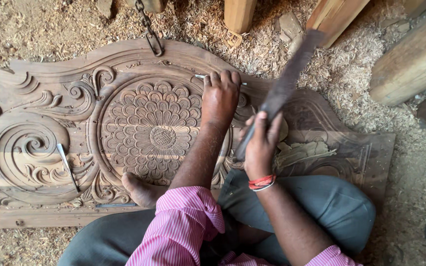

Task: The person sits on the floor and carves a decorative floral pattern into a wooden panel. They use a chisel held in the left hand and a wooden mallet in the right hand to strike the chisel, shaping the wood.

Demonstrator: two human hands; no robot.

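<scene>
On the sawdust floor (395, 197), a long carved panel (75, 123), long axis running left to right across the view, flower medallion (162, 135) at its middle, scrolls to the left. Over the panel's upper right part, left hand (220, 96) pressed palm down, fingers curled around a thin metal chisel (200, 76) lying roughly left to right under the fingertips, only its ends showing. Just right of it, right hand (261, 145) clamped on the lower end of a dark flat mallet (284, 83), long axis slanting from lower left up to upper right, top end blurred and pointing at the wooden posts (336, 15). Hands near each other but apart. Red band (262, 182) on the right wrist, pink striped sleeves (183, 221) on both arms. Bare foot (139, 189) resting on the panel's lower edge, beside the left forearm. A second chisel (67, 165) loose on the left scroll, tilted a little off vertical, well apart from both hands. Chain (150, 29) hooked at the panel's top edge. Pale uncarved patch (301, 150) right of the right hand.
</scene>
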